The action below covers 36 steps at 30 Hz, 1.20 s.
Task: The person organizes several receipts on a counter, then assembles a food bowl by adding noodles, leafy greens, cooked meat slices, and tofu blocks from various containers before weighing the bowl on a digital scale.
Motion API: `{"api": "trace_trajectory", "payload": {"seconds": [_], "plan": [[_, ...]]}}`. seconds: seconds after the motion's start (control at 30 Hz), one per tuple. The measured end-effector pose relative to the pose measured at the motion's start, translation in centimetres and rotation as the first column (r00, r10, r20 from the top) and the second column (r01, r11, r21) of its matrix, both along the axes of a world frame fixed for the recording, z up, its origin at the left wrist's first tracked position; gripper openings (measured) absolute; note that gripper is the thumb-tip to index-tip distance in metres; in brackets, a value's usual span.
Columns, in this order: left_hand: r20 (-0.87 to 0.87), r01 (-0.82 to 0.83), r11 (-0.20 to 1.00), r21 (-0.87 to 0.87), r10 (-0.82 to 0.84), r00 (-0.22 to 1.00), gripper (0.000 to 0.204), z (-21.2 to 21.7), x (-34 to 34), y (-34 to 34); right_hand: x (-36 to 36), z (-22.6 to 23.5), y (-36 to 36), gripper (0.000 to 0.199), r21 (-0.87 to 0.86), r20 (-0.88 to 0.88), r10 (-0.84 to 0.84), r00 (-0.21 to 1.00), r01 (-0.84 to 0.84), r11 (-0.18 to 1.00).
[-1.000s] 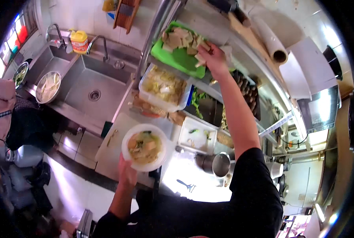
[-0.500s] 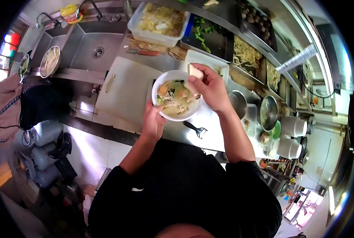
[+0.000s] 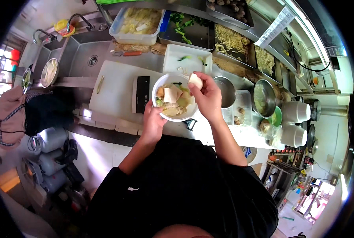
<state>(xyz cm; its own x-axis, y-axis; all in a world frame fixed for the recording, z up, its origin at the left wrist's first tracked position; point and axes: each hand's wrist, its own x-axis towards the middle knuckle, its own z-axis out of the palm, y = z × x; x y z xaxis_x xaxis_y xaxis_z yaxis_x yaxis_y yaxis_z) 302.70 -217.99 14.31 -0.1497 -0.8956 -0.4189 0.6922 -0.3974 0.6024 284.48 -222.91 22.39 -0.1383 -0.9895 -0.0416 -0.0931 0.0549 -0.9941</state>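
1. Your white bowl (image 3: pixel 174 98) is round and filled with pale tofu slabs, noodles and bits of green leaf.
2. Your left hand (image 3: pixel 153 121) grips the bowl's near rim from below, holding it above the counter's front edge, just beside the white cutting board (image 3: pixel 113 89).
3. Your right hand (image 3: pixel 208 97) pinches a pale tofu piece (image 3: pixel 195 80) at the bowl's far right rim.
4. Your left fingers are hidden under the bowl; the bowl's contents beneath the tofu are hard to make out.
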Motion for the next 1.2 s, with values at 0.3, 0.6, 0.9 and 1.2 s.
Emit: {"api": "trace_trajectory", "payload": {"seconds": [0.3,0.6,0.9,1.2], "plan": [[-0.054,0.034,0.998,-0.059,-0.037,0.998,0.061,1.1,-1.4,0.1,-0.5,0.6,2.7,0.036,-0.145,-0.690,0.131,0.712,-0.313,0.939],[-0.084,0.063,0.995,-0.076,-0.069,0.994,0.061,1.2,-1.9,0.4,-1.3,0.3,1.9,0.026,-0.135,-0.629,0.067,0.774,-0.194,0.972],[-0.163,0.041,0.994,-0.099,-0.057,0.985,0.060,0.9,-0.9,-0.5,-3.4,1.5,0.9,0.034,-0.097,-0.318,-0.065,0.946,0.036,0.995],[-0.125,0.052,0.991,-0.125,-0.068,0.990,0.060,0.3,-0.5,-1.1,-1.3,0.0,2.8,0.017,-0.165,-0.823,0.001,0.567,-0.241,0.956]]}}
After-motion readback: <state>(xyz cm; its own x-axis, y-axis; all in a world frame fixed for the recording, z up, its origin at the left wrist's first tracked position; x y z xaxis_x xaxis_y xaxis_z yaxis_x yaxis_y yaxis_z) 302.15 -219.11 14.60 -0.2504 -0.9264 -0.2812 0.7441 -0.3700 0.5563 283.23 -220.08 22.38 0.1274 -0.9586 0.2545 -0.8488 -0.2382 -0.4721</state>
